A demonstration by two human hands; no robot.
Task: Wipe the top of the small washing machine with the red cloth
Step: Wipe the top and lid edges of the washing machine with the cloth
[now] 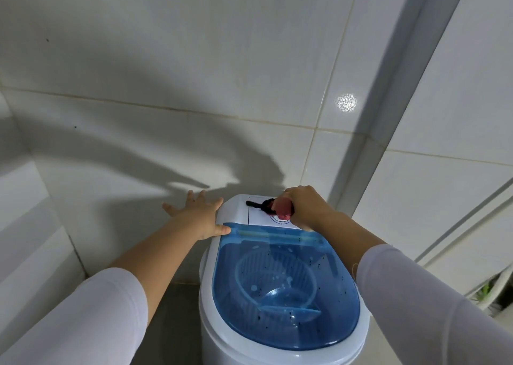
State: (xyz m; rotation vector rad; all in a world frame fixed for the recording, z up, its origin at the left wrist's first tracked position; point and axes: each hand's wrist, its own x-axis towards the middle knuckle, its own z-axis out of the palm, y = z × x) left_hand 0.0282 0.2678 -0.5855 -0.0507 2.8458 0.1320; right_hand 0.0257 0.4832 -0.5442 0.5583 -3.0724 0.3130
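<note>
The small white washing machine (213, 256) stands low in the middle, with a see-through blue lid (286, 289) and a basket visible beneath it. At its far end is a white control panel (259, 216) with a black knob. My right hand (305, 206) grips the bunched red cloth (283, 207) and holds it down on that panel, beside the knob. My left hand (200, 214) is spread with straight fingers at the machine's far left edge, its thumb resting on the corner of the blue lid.
White tiled walls (194, 73) rise right behind and to the left of the machine. A white corner post (388, 114) runs up on the right, with white frame rails and a bit of greenery at the lower right. Grey floor lies left of the machine.
</note>
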